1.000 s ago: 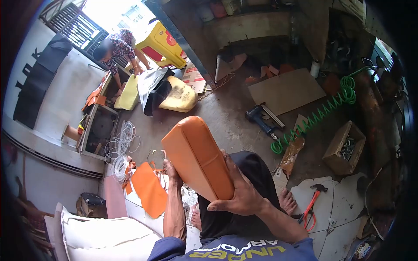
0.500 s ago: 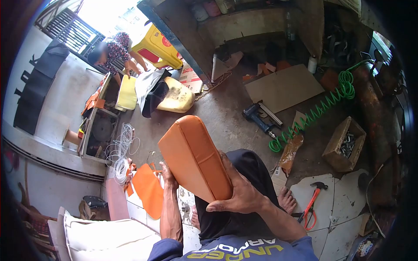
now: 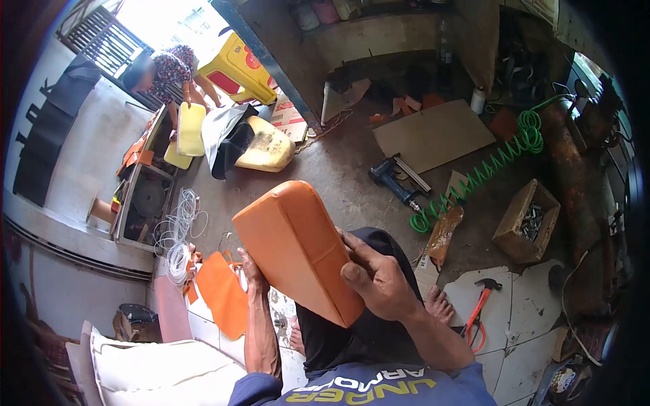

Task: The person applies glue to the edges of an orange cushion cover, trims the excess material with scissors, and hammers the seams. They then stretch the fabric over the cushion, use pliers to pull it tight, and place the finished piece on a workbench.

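Observation:
An orange, leather-like upholstered cushion [image 3: 284,250] is held tilted above my lap, with a seam running along its thick right side. My left hand [image 3: 254,274] grips its lower left edge, and most of those fingers are hidden behind it. At the right side, my right hand [image 3: 382,281] has its fingers against the cushion, with the thumb bent near the lower side. An orange sheet [image 3: 222,294] lies on the floor close to my left forearm.
A nail gun [image 3: 393,181] lies ahead beside a brown board [image 3: 433,135], with a green coiled hose [image 3: 487,162] to its right. A wooden box of metal pieces [image 3: 528,223] and a hammer [image 3: 484,298] are at right. Another person [image 3: 169,74] handles yellow foam [image 3: 191,128] at back left.
My right thumb has shifted from the cushion's lower corner up along its side. The cushion has turned slightly. The other person has lifted a yellow foam piece.

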`<action>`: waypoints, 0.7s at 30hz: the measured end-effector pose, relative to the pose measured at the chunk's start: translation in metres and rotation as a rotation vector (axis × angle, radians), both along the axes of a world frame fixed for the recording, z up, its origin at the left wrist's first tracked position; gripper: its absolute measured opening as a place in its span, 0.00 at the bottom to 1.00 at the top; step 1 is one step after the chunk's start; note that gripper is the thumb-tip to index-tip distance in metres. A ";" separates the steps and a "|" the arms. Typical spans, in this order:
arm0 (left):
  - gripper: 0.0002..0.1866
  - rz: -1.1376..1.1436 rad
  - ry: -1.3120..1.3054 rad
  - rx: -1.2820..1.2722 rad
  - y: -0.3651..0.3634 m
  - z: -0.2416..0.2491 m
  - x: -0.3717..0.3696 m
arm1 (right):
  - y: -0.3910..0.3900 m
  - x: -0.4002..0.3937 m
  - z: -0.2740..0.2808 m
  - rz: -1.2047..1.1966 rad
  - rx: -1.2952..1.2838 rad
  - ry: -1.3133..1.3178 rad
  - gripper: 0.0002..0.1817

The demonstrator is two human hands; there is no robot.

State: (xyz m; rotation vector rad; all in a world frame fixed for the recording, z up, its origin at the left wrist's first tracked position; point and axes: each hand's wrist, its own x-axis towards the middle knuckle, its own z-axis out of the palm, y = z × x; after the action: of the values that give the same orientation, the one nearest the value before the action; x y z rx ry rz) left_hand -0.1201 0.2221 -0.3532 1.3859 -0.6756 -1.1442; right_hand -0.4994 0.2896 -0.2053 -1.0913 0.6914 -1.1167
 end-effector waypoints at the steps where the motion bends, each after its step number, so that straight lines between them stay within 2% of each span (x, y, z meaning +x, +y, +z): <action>1: 0.40 -0.001 0.000 0.006 0.002 0.004 -0.001 | 0.004 -0.002 0.005 -0.001 0.006 0.000 0.59; 3: 0.40 0.076 -0.057 0.071 0.002 0.011 -0.009 | 0.012 -0.009 0.020 0.015 -0.221 0.265 0.58; 7: 0.39 0.047 -0.080 0.097 0.000 0.018 -0.014 | 0.018 -0.002 0.007 -0.134 -0.369 0.368 0.57; 9: 0.38 0.055 -0.018 0.087 -0.004 0.012 -0.009 | 0.021 -0.003 0.009 -0.095 -0.168 0.193 0.57; 12: 0.37 0.053 -0.042 0.087 -0.004 0.006 -0.002 | 0.023 -0.004 -0.003 -0.101 -0.157 0.155 0.54; 19: 0.37 0.054 -0.049 0.056 -0.002 0.007 0.001 | 0.020 -0.013 -0.010 -0.051 -0.212 0.142 0.55; 21: 0.38 0.043 -0.105 0.122 -0.002 0.013 -0.002 | 0.017 -0.015 -0.017 0.017 -0.078 -0.147 0.58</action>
State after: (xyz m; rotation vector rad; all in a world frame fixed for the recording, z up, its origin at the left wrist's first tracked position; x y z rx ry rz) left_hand -0.1220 0.2198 -0.3402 1.5654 -0.6554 -1.0996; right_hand -0.5143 0.3067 -0.2223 -1.0666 0.5259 -1.2046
